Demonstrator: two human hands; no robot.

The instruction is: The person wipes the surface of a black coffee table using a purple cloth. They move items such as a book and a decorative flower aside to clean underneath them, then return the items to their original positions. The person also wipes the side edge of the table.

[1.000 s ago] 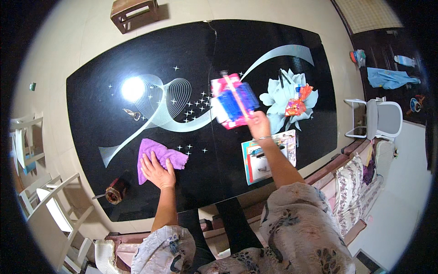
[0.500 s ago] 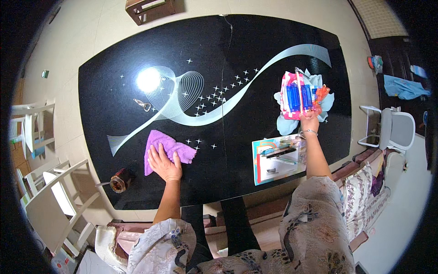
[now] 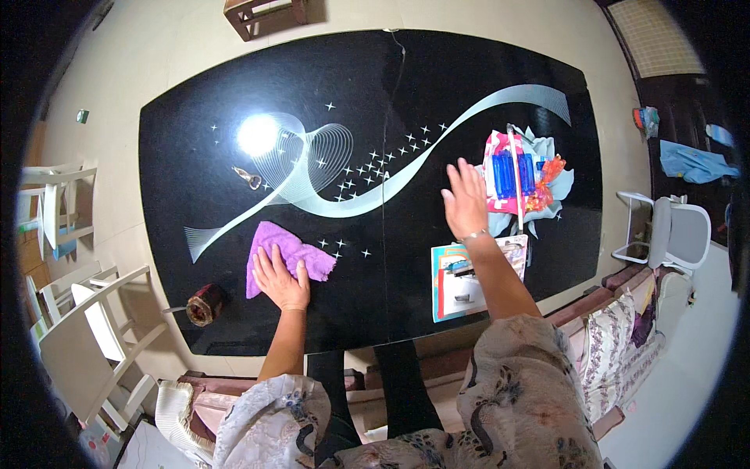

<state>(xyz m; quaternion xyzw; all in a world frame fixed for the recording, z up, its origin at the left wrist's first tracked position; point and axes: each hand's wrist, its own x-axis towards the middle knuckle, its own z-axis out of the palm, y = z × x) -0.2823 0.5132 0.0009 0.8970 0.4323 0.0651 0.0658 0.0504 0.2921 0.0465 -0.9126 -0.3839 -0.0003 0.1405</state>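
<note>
My left hand [image 3: 280, 278] lies flat on a purple cloth [image 3: 291, 256] on the black glossy table [image 3: 391, 94]. My right hand [image 3: 466, 198] hovers open over the table with its fingers spread, holding nothing. Just to its right a pink and blue flat package [image 3: 509, 172] rests on a pale blue flower decoration [image 3: 556, 186]. A colourful booklet [image 3: 469, 281] lies near the table's front edge, partly under my right forearm.
A small dark round jar [image 3: 205, 303] stands at the front left corner. A small metal clip [image 3: 248, 178] lies near the light's reflection. White chairs [image 3: 86, 328] stand to the left, another white chair [image 3: 673, 231] to the right, a wooden stool [image 3: 264, 12] beyond the table.
My right hand carried the pink and blue package to the right, set it on the flower decoration, and has let go and drawn back left. My left hand stayed on the cloth.
</note>
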